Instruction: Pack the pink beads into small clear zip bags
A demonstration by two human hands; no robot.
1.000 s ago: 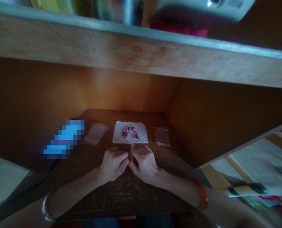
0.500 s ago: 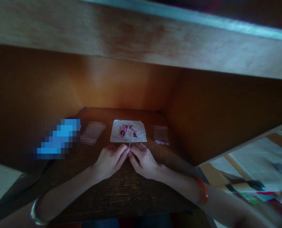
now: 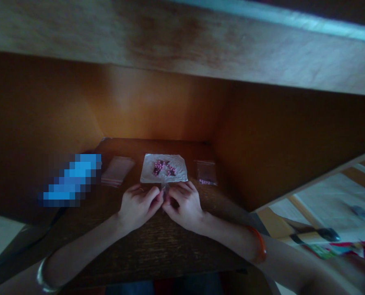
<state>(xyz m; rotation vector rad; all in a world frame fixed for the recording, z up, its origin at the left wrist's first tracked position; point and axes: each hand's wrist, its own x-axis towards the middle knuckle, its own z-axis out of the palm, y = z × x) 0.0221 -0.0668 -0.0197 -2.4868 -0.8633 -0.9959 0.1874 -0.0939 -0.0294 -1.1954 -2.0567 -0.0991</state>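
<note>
Pink beads (image 3: pixel 205 182) inside a clear bag (image 3: pixel 207 169)

A silver bangle (image 3: pixel 40 275) and orange bangle (image 3: pixel 263 248) are worn.

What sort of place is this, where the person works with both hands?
Probably a desk nook, perhaps in a home: a brown wooden desktop sits between side panels, under a thick board. Pink beads lie on a white sheet.
</note>
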